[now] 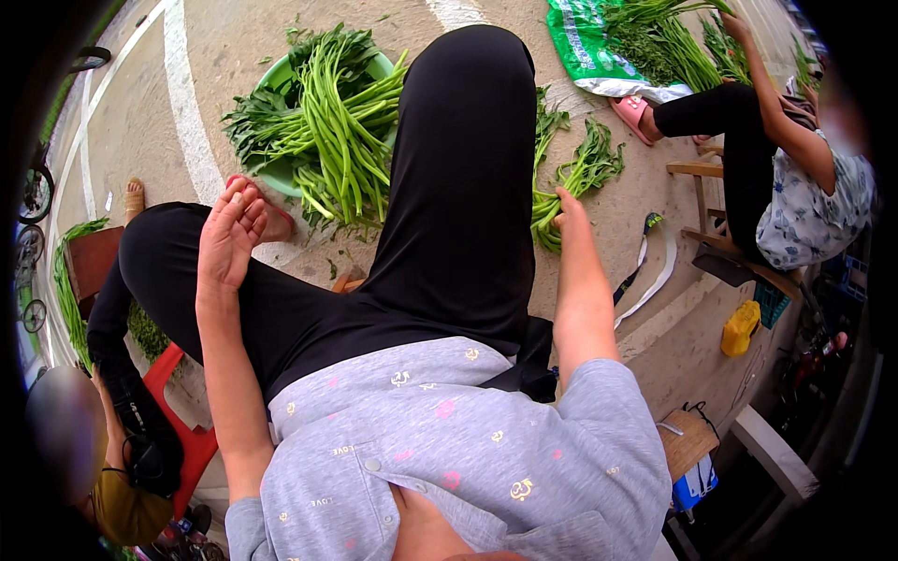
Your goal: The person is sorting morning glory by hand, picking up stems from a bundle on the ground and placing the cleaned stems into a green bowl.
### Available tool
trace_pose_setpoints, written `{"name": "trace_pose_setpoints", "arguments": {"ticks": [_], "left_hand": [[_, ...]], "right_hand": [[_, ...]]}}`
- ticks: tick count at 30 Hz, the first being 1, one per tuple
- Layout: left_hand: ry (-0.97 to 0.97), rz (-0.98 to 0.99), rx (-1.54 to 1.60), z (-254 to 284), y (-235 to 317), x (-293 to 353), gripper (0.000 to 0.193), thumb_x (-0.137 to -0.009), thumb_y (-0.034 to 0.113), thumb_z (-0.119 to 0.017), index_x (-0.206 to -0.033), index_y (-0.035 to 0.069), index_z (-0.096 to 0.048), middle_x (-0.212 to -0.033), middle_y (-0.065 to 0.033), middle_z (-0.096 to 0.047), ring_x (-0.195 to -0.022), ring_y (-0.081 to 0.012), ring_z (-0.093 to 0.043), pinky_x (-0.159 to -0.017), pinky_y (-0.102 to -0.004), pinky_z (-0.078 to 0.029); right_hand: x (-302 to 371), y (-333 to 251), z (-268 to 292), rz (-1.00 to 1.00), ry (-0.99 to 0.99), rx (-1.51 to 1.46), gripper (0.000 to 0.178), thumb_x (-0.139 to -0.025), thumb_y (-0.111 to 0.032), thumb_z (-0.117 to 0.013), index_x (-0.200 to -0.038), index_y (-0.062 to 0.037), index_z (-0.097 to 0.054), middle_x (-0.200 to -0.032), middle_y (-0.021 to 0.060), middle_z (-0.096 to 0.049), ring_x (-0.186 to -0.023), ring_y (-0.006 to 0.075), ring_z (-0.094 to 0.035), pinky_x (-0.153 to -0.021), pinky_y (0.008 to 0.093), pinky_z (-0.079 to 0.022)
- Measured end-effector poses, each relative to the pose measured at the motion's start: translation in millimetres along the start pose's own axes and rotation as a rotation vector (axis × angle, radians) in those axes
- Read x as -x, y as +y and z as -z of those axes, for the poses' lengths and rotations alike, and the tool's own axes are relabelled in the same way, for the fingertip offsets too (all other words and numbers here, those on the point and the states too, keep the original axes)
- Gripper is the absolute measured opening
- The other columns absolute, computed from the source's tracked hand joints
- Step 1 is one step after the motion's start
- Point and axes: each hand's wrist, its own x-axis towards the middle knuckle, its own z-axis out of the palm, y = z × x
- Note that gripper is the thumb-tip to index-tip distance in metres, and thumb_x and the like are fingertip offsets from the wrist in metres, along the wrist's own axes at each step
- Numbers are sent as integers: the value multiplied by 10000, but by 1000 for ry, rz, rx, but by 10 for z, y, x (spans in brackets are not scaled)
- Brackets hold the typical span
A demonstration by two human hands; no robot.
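My left hand (233,235) is turned palm up above my left thigh, with its fingers loosely stretched and nothing in it. Close by, a green basin (281,178) on the ground is heaped with long-stemmed leafy greens (341,126). Their stems point towards me and to the right, and my raised right knee covers part of the basin's right side. Beyond that knee, my right hand (565,211) is closed at the stems of a bunch of leafy greens (589,164) low by the ground. Most of its fingers are hidden.
At right, a person (809,201) on a wooden stool handles greens beside a green-and-white sack (580,51). Another person (126,449) sits at left by a red chair (182,430) and more greens (70,290). A strap (645,271) and yellow jug (741,328) lie to the right.
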Motion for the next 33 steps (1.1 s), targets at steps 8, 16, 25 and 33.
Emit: {"name": "trace_pose_setpoints", "arguments": {"ticks": [8,16,25,33], "left_hand": [[-18,15,-11,-16,-13,-28,329,-904,133,-522,-1217,44,-471,-1033,-46,-601,-879,-134,-602,-763,-274,-498],[7,-12,-1,-42,-23,60,328,-883,113,-551,-1193,38,-478,-1025,-54,-583,-888,-150,-594,-782,-291,-499],[-4,-37,31,-71,7,91,286,-899,110,-521,-1176,50,-484,-1001,-50,-607,-865,-150,-604,-789,-299,-498],[-13,-60,73,-159,6,84,312,-886,108,-546,-1184,41,-482,-979,-50,-605,-852,-147,-606,-767,-283,-502]], "right_hand": [[-412,239,31,-276,-207,-222,350,-864,-207,-580,-1156,-44,-477,-1091,165,-558,-922,370,-582,-738,610,-475],[-380,305,-70,-246,-254,198,434,-880,-350,-513,-1232,-109,-432,-1175,104,-533,-1014,358,-538,-850,590,-382],[101,-89,-51,128,-14,991,471,-810,-332,-595,-1168,-46,-486,-1055,219,-571,-700,343,-613,-490,379,-496],[465,-1949,-706,586,-300,381,236,-816,-217,-572,-972,-42,-542,-839,84,-599,-605,170,-583,-439,280,-420]]}}
